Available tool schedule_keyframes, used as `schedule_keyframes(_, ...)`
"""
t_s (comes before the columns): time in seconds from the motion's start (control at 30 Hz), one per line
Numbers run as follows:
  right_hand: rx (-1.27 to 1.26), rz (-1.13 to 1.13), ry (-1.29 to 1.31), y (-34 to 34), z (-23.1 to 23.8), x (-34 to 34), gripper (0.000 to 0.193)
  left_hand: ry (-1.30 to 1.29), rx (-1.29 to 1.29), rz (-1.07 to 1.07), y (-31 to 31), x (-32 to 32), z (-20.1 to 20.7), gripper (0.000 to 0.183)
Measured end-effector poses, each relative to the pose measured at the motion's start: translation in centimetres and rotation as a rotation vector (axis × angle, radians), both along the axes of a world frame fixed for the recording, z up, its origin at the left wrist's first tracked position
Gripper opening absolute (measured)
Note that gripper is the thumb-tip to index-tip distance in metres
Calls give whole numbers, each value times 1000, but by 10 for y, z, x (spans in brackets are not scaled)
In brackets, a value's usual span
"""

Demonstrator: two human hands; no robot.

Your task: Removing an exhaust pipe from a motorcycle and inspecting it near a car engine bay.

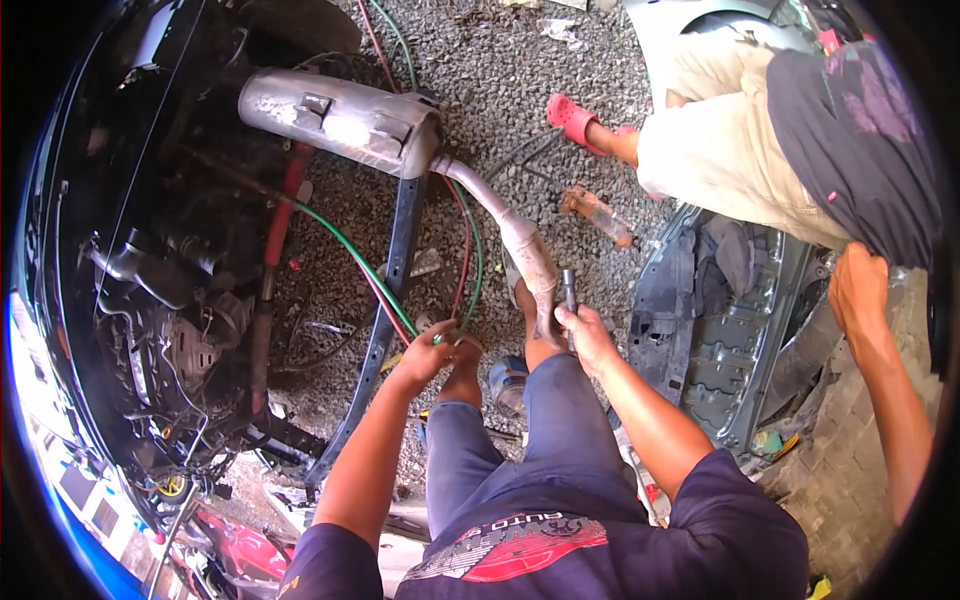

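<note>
My left hand (428, 354) is closed at the red and green twin hoses (380, 290), with a bit of green showing between its fingers. In my right hand (590, 338) is a short grey metal rod-like tool (570, 290), held upright; its exact kind is unclear. Right beside that hand is the lower end of a rusty exhaust pipe (528, 250); I cannot tell whether the fingers touch it. The pipe joins a large silver muffler (330, 118), which lies across a dark metal beam (400, 235).
A dark vehicle body with exposed parts (170, 290) fills the left. At right a co-worker in beige shorts (730, 150) sits by a dark car panel (740, 330), one arm hanging down. A rusty part (597, 217) lies on gravel (480, 70); a blue sandal (508, 378) is between my legs.
</note>
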State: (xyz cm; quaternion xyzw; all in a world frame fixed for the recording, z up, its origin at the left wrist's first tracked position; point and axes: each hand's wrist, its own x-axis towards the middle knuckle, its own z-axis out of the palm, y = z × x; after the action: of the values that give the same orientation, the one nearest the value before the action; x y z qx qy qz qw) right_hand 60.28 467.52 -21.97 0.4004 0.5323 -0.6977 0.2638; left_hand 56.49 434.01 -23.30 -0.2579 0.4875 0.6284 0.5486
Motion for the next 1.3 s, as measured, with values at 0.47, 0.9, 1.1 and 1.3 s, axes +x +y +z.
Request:
schedule_keyframes(0.47, 127, -69, 98, 0, 0, 16, 21, 13, -478, -238, -173, 162, 20, 54)
schedule_keyframes(0.9, 158, -85, 82, -19, 15, 15, 18, -109, -559, -190, -256, 248, 38, 52)
schedule_keyframes(1.1, 115, -93, 134, -16, 15, 17, 19, -57, -520, -194, -235, 232, 39, 53)
schedule_keyframes(1.3, 153, -90, 108, -19, 9, 16, 17, -23, -524, -231, -239, 237, 33, 55)
